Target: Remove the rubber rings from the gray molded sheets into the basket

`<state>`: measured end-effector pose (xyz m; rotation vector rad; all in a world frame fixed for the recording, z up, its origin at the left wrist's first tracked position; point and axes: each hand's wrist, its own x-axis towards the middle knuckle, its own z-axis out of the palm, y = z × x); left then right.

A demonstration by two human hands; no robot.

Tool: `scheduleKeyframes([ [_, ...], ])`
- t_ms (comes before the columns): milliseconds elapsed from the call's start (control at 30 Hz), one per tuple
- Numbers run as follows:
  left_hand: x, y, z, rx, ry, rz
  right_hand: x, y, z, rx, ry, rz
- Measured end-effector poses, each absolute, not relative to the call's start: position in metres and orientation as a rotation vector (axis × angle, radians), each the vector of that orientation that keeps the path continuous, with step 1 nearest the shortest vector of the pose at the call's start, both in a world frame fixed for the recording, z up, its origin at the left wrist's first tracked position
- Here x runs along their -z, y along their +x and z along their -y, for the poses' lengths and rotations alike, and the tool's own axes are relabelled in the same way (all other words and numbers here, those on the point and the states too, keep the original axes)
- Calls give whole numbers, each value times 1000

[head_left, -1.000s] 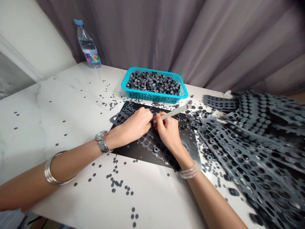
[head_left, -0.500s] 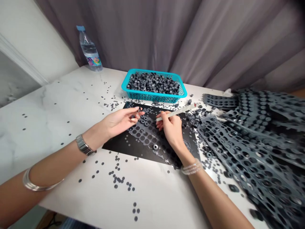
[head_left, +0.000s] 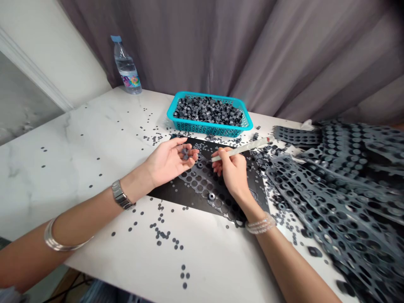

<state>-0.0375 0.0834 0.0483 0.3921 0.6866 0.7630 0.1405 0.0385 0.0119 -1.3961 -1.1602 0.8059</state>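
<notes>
My left hand (head_left: 170,162) is turned palm up over the left end of a black mat (head_left: 176,198), fingers loosely curled around a few small grey rubber rings (head_left: 186,152). My right hand (head_left: 232,172) is closed on a thin white stick tool (head_left: 243,148), its tip pointing down at a grey perforated rubber sheet (head_left: 205,185) that lies on the mat. Some rings still sit in that sheet.
A turquoise basket (head_left: 210,124) full of grey rings stands behind the mat. A heap of punched-out grey sheets (head_left: 341,185) covers the table's right side. Small dark discs (head_left: 164,233) are scattered over the white marble table (head_left: 78,143). A water bottle (head_left: 128,67) stands at the back left.
My left hand has lifted off the sheet, turned palm up and now cradles rings. The right hand keeps the stick and has barely moved. The view has shifted slightly.
</notes>
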Motion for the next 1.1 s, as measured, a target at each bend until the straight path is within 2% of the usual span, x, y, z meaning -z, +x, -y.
scheduleKeyframes([
  [133, -44, -37, -83, -775, 698, -776, -9, 138, -37, -785, -1425, 1306],
  [300, -52, -31, -75, -766, 1612, -1106, -9, 138, -38, -744, -1450, 1414],
  [433, -51, -26, -73, -691, 2288, -1113, -9, 138, -37, -703, -1461, 1477],
  [667, -33, -24, -76, -372, 2642, -1071, -11, 136, -36, -604, -1475, 1569],
  [800, -32, -20, -74, -393, 2649, -1082, -10, 134, -36, -467, -1514, 1667],
  [900, -44, -23, -73, -690, 2428, -1076, -8, 134, -36, -431, -1539, 1672],
  [1000, -62, -35, -78, -1039, 1848, -1184, -8, 134, -37, -511, -1539, 1610],
  [1100, -68, -45, -88, -992, 1187, -1031, -9, 135, -38, -645, -1509, 1494],
])
